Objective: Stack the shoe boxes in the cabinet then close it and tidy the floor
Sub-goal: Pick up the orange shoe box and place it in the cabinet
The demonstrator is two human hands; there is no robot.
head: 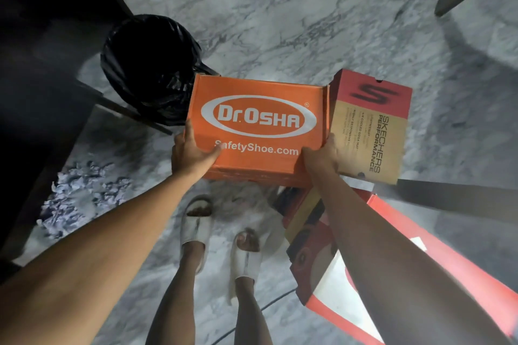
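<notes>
Head view: the orange Dr.Osha box is held up over the marble floor, between the two hands. The left hand clamps its near left corner, thumb lying across the lid by the printed web address, fingers wrapped down the side. The right hand grips the near right corner, thumb on the lid edge, fingers hidden under or behind the box.

Just right of the right hand, touching the orange box's right side, stands a red and tan Skechers box, tilted; whether the right hand also bears on it cannot be told. Below the right forearm lie more red boxes, partly hidden.

Beyond the left hand stands a bin lined with a black bag. Left of the left forearm, crumpled paper lies on the floor. Beneath the held box, two feet in white slides.
</notes>
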